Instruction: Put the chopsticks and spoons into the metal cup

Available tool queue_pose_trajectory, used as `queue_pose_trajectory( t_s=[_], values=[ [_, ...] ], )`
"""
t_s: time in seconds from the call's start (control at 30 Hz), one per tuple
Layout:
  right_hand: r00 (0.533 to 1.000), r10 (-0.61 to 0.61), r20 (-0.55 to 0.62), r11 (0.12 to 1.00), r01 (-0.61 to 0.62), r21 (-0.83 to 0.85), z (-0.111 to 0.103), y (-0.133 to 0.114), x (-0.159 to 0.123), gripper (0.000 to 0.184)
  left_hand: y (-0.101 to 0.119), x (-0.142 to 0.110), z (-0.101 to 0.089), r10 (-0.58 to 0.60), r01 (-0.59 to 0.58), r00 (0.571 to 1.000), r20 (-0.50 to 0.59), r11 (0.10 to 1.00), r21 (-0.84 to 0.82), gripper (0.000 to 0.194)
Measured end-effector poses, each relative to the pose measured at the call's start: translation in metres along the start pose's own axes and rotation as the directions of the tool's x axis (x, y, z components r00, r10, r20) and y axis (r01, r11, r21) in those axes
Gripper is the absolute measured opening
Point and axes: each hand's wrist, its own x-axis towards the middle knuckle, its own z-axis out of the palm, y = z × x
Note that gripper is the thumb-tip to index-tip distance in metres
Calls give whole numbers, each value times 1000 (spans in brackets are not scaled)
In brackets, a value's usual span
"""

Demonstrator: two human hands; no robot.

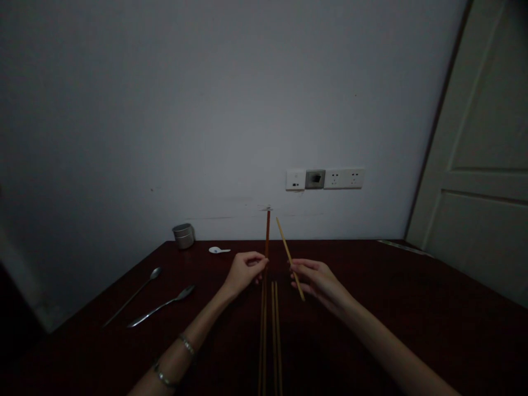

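Note:
Near the middle of the table, my left hand (246, 271) pinches a reddish-brown chopstick (268, 234) that points up toward the wall. My right hand (315, 278) grips a pale yellow chopstick (284, 239), tilted with its upper end leaning left. Between and below the hands, a pair of light chopsticks (276, 335) lies lengthwise toward me. Just left of that pair are more chopsticks (262, 341), their far ends close to my left fingers; whether one continues into the brown chopstick I cannot tell.
On the dark red table (371, 330), a long-handled spoon (136, 294) and a larger metal spoon (165, 304) lie at left. A white spoon (218, 250) and a metal cup (183, 235) stand near the wall. A flat strip (404, 248) lies at the back right, below wall sockets (344, 179).

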Motion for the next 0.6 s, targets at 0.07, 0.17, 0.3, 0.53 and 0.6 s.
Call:
queue_pose_trajectory(
  t_s=[0.07,0.17,0.3,0.53,0.6],
  values=[
    [1000,1,-7,1000,-1,-17,-1,-5,-1,19,-3,0,1,-5,5,1000,2,1000,-4,31],
    [1000,-2,-4,1000,2,-25,-1,-10,-2,19,-7,-1,4,-17,18,1000,13,1000,-22,33],
    [1000,-12,2,999,12,-43,-5,-14,0,29,-7,-2,8,-30,32,999,32,997,-71,34],
    [995,-80,64,986,88,-144,-19,-25,5,20,0,-3,10,-47,50,999,22,988,-145,33],
    [991,-107,85,978,120,-169,-21,-32,3,19,6,-4,10,-56,58,998,14,984,-168,33]
  ],
)
